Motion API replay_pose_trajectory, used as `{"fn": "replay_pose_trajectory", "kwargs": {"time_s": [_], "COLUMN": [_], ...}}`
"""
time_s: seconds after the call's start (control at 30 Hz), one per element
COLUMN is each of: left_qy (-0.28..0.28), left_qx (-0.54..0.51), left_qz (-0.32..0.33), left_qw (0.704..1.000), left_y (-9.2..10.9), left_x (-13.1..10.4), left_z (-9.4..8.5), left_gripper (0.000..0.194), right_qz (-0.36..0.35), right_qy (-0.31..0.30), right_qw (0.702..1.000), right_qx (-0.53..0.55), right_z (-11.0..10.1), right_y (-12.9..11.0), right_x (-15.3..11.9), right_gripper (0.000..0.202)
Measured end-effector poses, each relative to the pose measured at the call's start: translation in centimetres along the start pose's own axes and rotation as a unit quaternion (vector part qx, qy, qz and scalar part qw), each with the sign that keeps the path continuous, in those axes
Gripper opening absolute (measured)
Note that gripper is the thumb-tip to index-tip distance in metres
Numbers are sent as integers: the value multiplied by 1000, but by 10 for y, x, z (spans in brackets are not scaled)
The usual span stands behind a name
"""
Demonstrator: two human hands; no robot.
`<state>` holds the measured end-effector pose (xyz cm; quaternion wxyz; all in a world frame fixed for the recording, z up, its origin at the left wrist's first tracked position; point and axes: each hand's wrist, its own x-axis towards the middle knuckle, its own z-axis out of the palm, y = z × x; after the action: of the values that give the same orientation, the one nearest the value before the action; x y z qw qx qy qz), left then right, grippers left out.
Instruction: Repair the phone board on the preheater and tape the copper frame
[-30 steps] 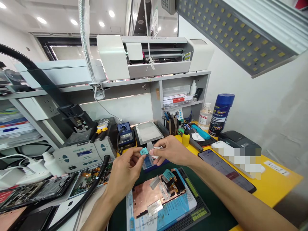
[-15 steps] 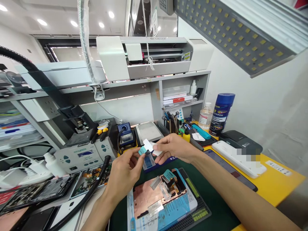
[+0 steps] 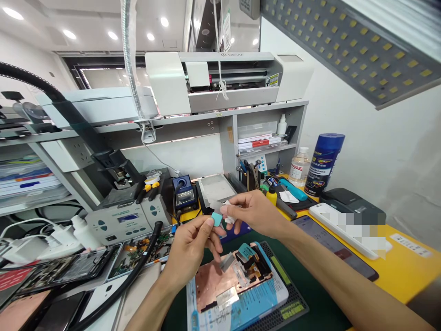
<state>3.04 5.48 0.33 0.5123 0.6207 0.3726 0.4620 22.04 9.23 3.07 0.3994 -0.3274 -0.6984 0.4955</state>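
Observation:
My left hand [image 3: 193, 246] pinches a small teal tab [image 3: 217, 219] between thumb and forefinger, its other fingers loosely spread. Close beside it, my right hand [image 3: 253, 212] is closed on a thin whitish sheet [image 3: 228, 216], which looks crumpled; whether it is paper or film I cannot tell. Below both hands lies an opened device with a copper-coloured back panel [image 3: 210, 282], resting on a blue-and-white box [image 3: 253, 305]. Strips of silvery tape [image 3: 227, 298], a second teal tab [image 3: 245, 250] and dark flex cables lie on the panel.
A dark grille-patterned mat [image 3: 295, 305] lies partly under the box. To the right are a phone [image 3: 330, 243], a white case [image 3: 344, 230] and a blue spray can [image 3: 324, 163]. A black hose [image 3: 134, 271] crosses the left side. An LED lamp [image 3: 361, 50] hangs overhead.
The view has shifted slightly, moving the scene right. The teal tab has turned to face me flat, and the white sheet at my right hand now looks crumpled. My left hand's lower fingers have spread out.

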Motion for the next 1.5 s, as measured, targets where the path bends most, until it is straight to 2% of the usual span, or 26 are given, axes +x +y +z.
{"fn": "replay_pose_trajectory", "kwargs": {"time_s": [0.17,0.3,0.5,0.67,0.73,0.9,1.0,1.3,1.5], "left_qy": [-1,-6,-20,-19,-21,-36,-40,-62,-49], "left_qx": [0,7,88,97,97,104,111,98,76], "left_qz": [-9,-13,-5,-12,-16,-25,-24,-49,-51], "left_qw": [1000,1000,996,995,995,994,993,992,995], "left_y": [0,-2,-4,-3,-4,-4,-4,-2,-1], "left_x": [1,1,-1,-1,-1,-2,-2,-2,0], "left_z": [2,1,2,2,2,0,-1,-5,-12], "left_gripper": [36,36,36,37,37,39,39,41,40], "right_qz": [-22,9,10,20,9,-54,-61,10,34], "right_qy": [14,-6,59,12,5,53,32,-29,32], "right_qw": [999,999,990,992,990,975,977,981,984], "right_qx": [-45,-53,-128,-125,-140,-208,-203,-193,-172], "right_z": [1,-1,5,5,4,5,5,-2,-11], "right_y": [3,0,0,0,-1,0,1,-1,-1], "right_x": [-3,-4,-6,-6,-5,-4,-4,-4,1], "right_gripper": [38,38,40,46,47,34,37,48,44]}}
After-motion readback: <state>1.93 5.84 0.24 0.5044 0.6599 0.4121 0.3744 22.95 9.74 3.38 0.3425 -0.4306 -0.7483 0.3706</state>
